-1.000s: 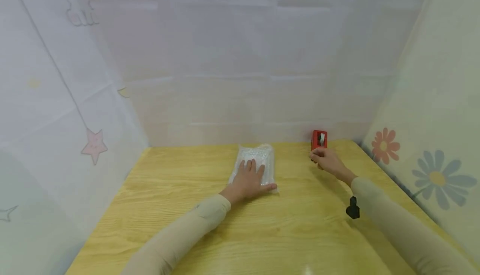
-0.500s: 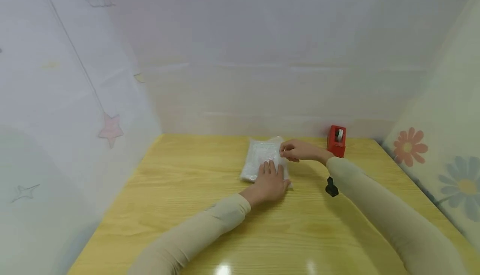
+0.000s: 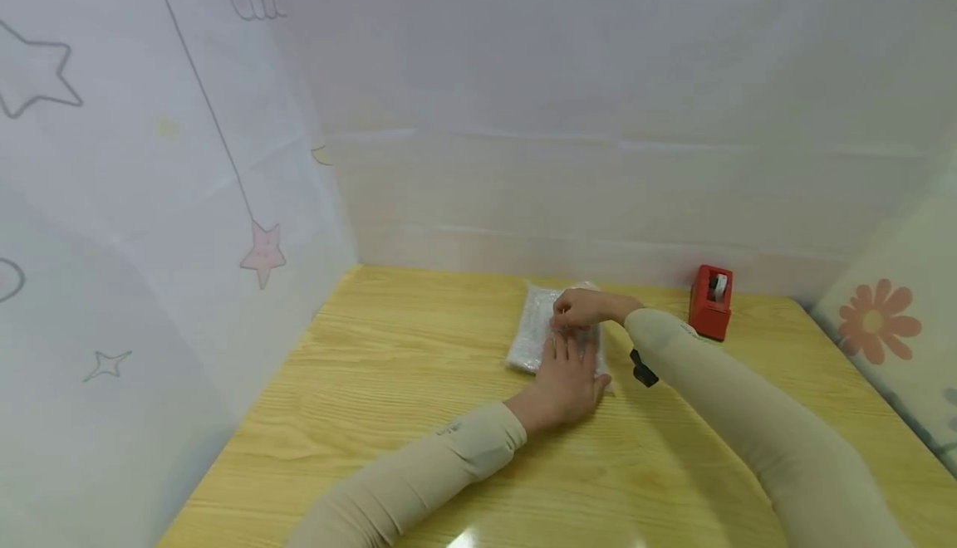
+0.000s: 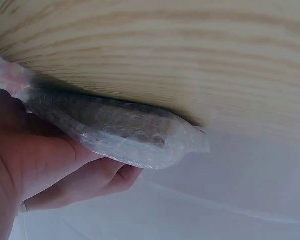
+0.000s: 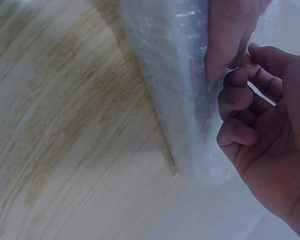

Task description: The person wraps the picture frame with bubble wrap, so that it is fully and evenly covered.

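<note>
A flat package in bubble wrap [image 3: 532, 324] lies towards the back of the wooden table. My left hand [image 3: 566, 382] rests on its near part, fingers straight and spread. In the left wrist view the package's rounded side [image 4: 135, 135] shows beside that hand. Just above the wrap, my right hand [image 3: 586, 307] has its fingers curled, thumb against forefinger. A small pale bit, apparently a piece of clear tape [image 3: 563, 312], shows at the pinch; most of it is hidden. The right wrist view has the right hand [image 5: 267, 115] close beside the left fingers [image 5: 230, 37] over the wrap.
A red tape dispenser [image 3: 710, 303] stands at the back right of the table [image 3: 419, 349]. Below my right wrist a small black object [image 3: 643, 369] shows. Printed cloth walls [image 3: 508, 174] close off the back and both sides.
My right hand has moved left from the tape dispenser to above the package, beside the left fingers. The left hand stays on the wrap. The head view has shifted left.
</note>
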`<action>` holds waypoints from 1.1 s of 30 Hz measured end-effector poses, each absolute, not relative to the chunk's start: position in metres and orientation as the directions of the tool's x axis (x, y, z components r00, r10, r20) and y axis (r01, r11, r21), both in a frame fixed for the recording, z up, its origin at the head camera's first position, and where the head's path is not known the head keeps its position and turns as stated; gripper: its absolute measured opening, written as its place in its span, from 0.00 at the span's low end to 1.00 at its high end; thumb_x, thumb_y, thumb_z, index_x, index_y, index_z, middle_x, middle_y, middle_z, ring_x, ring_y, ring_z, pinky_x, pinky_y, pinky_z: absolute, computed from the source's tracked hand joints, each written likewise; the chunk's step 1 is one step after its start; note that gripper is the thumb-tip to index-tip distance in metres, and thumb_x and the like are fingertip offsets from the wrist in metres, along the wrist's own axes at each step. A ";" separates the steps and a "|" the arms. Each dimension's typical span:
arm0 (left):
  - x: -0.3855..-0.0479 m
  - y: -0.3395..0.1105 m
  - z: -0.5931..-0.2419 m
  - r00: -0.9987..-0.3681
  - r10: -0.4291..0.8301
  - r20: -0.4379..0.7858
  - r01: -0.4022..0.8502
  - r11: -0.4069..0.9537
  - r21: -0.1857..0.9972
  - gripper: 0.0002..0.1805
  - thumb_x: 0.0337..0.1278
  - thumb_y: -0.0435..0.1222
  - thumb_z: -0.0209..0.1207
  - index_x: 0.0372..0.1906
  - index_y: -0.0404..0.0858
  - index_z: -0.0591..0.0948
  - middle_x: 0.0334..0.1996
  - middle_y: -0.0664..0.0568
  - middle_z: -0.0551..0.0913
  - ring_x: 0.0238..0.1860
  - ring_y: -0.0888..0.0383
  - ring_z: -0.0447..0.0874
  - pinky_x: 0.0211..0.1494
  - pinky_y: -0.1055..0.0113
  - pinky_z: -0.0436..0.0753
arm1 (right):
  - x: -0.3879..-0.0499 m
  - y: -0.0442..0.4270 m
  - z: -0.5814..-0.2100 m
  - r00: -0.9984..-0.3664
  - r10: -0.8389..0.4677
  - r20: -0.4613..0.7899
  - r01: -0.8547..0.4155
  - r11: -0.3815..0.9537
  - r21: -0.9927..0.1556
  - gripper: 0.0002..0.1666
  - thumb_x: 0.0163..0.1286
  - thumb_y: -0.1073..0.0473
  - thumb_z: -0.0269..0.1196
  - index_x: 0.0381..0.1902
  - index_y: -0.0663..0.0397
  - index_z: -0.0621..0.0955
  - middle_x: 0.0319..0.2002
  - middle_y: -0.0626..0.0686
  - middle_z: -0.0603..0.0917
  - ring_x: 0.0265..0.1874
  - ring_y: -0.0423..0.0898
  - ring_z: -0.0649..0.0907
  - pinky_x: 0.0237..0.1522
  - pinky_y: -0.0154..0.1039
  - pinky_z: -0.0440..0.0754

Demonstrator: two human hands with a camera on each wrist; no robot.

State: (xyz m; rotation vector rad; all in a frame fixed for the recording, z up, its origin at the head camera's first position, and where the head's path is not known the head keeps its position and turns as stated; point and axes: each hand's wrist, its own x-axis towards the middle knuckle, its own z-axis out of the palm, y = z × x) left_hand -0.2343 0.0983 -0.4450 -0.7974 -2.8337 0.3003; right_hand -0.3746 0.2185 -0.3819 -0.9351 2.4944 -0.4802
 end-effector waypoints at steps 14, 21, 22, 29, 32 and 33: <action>-0.228 0.096 -0.446 -0.824 0.549 0.141 0.499 0.821 -0.276 0.40 0.78 0.61 0.25 0.77 0.38 0.62 0.70 0.31 0.65 0.70 0.35 0.64 0.69 0.42 0.64 | -0.379 0.204 -0.387 -0.778 -0.536 -0.327 -0.428 0.833 -0.350 0.27 0.73 0.49 0.66 0.14 0.51 0.78 0.11 0.45 0.70 0.10 0.39 0.65 0.17 0.36 0.66; -0.227 0.092 -0.446 -0.837 0.540 0.093 0.510 0.830 -0.227 0.41 0.78 0.61 0.24 0.80 0.39 0.59 0.74 0.33 0.62 0.73 0.36 0.60 0.71 0.43 0.61 | -0.373 0.219 -0.391 -0.862 -0.436 -0.259 -0.389 0.896 -0.214 0.30 0.64 0.33 0.70 0.22 0.49 0.74 0.19 0.46 0.70 0.19 0.41 0.67 0.24 0.38 0.67; -0.228 0.092 -0.446 -0.836 0.542 0.082 0.515 0.829 -0.219 0.41 0.77 0.62 0.24 0.80 0.39 0.58 0.74 0.32 0.61 0.73 0.36 0.60 0.71 0.43 0.61 | -0.371 0.223 -0.392 -0.854 -0.461 -0.241 -0.412 0.882 -0.229 0.28 0.65 0.35 0.69 0.23 0.51 0.75 0.21 0.46 0.72 0.21 0.42 0.69 0.25 0.38 0.69; -0.239 0.097 -0.442 -0.834 0.551 0.019 0.542 0.826 -0.154 0.40 0.78 0.61 0.27 0.80 0.38 0.56 0.76 0.32 0.57 0.74 0.36 0.58 0.72 0.43 0.60 | -0.369 0.244 -0.393 -0.815 -0.549 -0.185 -0.465 0.811 -0.354 0.14 0.73 0.54 0.67 0.43 0.59 0.78 0.35 0.52 0.78 0.29 0.46 0.75 0.31 0.40 0.74; -0.252 0.103 -0.446 -0.828 0.560 0.023 0.552 0.821 -0.144 0.41 0.78 0.62 0.25 0.81 0.38 0.54 0.76 0.34 0.57 0.75 0.37 0.56 0.73 0.44 0.58 | -0.366 0.257 -0.391 -0.819 -0.556 -0.143 -0.447 0.773 -0.449 0.15 0.73 0.62 0.64 0.53 0.65 0.76 0.38 0.57 0.79 0.31 0.48 0.78 0.32 0.42 0.77; -0.256 0.104 -0.448 -0.827 0.561 0.026 0.553 0.822 -0.136 0.42 0.77 0.62 0.25 0.81 0.39 0.54 0.77 0.35 0.57 0.75 0.37 0.55 0.74 0.44 0.57 | -0.364 0.262 -0.390 -0.822 -0.558 -0.113 -0.442 0.750 -0.491 0.17 0.74 0.64 0.63 0.55 0.67 0.75 0.40 0.59 0.80 0.32 0.50 0.80 0.33 0.44 0.79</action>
